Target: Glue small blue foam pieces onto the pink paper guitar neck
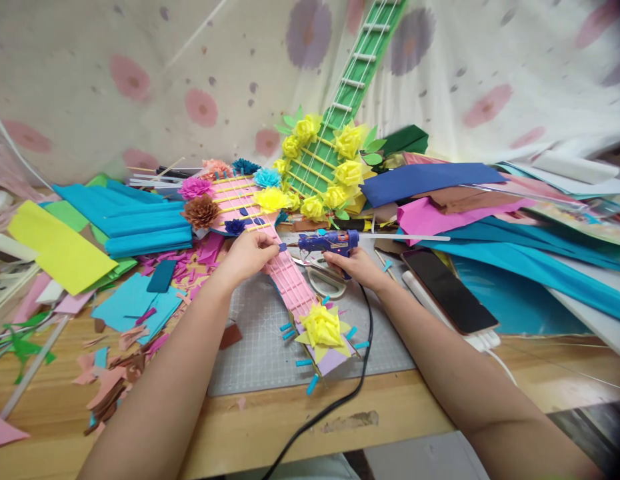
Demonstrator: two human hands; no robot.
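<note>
My right hand grips a blue hot glue gun whose nozzle points left at a small dark blue paper piece. My left hand pinches that piece right at the nozzle tip. Both hands hover over a pink paper guitar lying on a grey cutting mat. The pink guitar carries paper flowers on its body and a yellow paper flower on its head. A glue stick juts out of the gun's back to the right.
A green paper guitar with yellow flowers leans on the flowered cloth behind. Scissors lie under the gun. A phone lies at right beside stacked coloured paper. Blue and yellow sheets and scraps lie at left. The gun's black cord runs over the wooden table edge.
</note>
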